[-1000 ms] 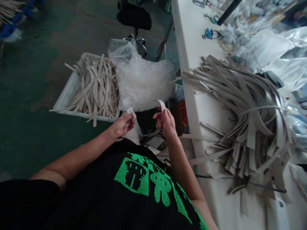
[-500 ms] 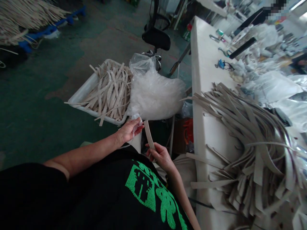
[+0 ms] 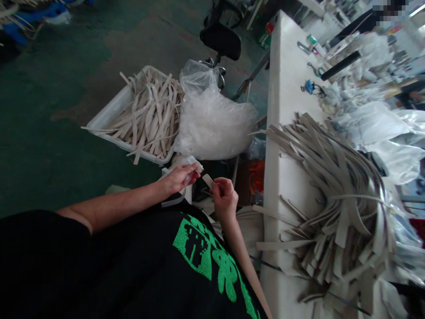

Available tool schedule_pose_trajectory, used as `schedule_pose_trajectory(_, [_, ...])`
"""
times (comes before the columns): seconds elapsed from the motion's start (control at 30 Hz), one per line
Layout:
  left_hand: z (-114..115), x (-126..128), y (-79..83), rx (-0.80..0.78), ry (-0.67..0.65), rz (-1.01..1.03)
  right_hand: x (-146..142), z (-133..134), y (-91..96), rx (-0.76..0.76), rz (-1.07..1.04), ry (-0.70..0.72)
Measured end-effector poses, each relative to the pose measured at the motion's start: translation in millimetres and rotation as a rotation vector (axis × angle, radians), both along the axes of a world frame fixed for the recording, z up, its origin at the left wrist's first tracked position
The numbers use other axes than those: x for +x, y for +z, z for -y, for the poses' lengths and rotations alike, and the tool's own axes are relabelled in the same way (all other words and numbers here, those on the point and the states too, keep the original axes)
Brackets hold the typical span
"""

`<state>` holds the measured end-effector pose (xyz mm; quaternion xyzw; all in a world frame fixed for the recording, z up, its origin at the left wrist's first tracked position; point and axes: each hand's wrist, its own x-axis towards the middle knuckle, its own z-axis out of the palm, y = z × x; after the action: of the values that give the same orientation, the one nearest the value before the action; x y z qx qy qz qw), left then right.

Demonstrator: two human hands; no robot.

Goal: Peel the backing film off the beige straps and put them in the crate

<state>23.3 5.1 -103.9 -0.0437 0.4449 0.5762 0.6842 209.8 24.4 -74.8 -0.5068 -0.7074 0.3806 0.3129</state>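
Strip point(image 3: 208, 180) (its lower end) hidden inside right hand point(image 3: 225, 199).

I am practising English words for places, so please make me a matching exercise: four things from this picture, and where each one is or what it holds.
1 left hand
2 right hand
3 white tray
4 strip pile

A on the white table
B pinches a clear plastic piece
C beside the big plastic bag
D grips a beige strip

Pairs: 1-B, 2-D, 3-C, 4-A
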Motion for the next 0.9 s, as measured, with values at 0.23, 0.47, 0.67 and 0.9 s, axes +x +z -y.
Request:
schedule_pose_trajectory(0.23, [0.7, 7.0, -4.3, 0.031, -0.051, 0.035, -8.5, -7.5, 1.9, 0.281, 0.290, 0.072])
schedule_pose_trajectory(0.47, [3.0, 10.2, -9.0, 0.028, -0.053, 0.070, -9.8, -5.7, 0.4, 0.177, 0.361, 0.116])
schedule_pose_trajectory(0.67, [4.9, 18.2, -10.1, 0.027, -0.089, 0.070, -18.5, -18.6, 5.5, 0.014, 0.260, 0.144])
schedule_pose_trajectory(0.9, [-8.0, -16.3, 0.9, 0.023, 0.144, -0.011, 17.0, -36.6, 48.7, -0.288, 0.045, 0.198])
